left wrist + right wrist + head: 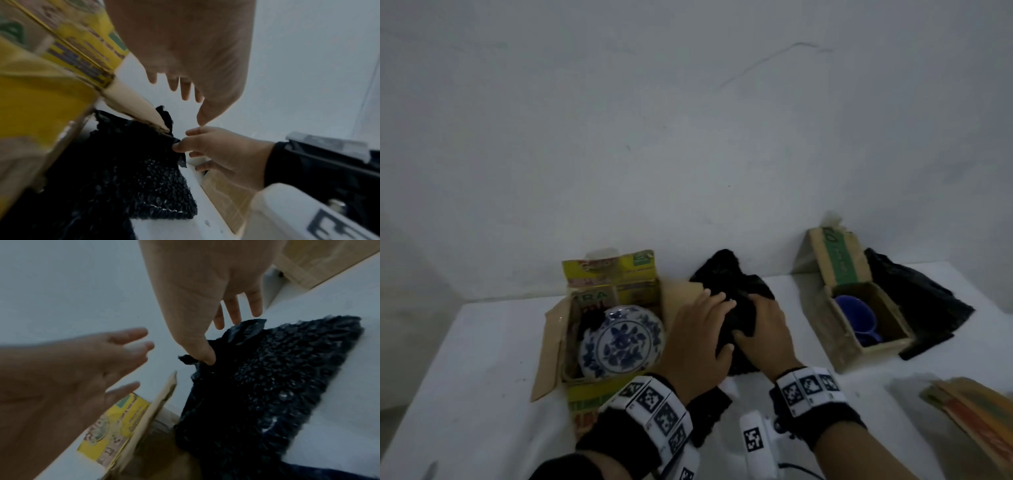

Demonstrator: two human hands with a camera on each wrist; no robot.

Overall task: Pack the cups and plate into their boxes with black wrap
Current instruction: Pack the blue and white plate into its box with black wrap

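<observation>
A sheet of black wrap (736, 301) was seen lying bunched on the white counter (482, 342), between the yellow box (599, 394) and the brown box (839, 329). Its edge was pinched by the right hand (763, 329), thumb against fingers, as the left wrist view showed (218, 151); this grip was judged to serve for lifting or spreading the sheet. The left hand (698, 335) was held spread with straight fingers, resting on or just above the wrap; contact could not be confirmed. It was probably placed there to steady the sheet.

The blue-and-white plate (619, 342) was found tilted in the open yellow box, unwrapped, with a scrap of black material beside it. A blue cup (856, 318) was lying in the open brown box, also unwrapped. A second piece of black wrap (914, 305) was lying behind that box, touching it. Flattened cardboard (972, 407) was noted at the counter's right edge.

The counter was plain and white and set against a bare, pale wall (688, 120) marked by a faint crack. The room was dimly lit.
</observation>
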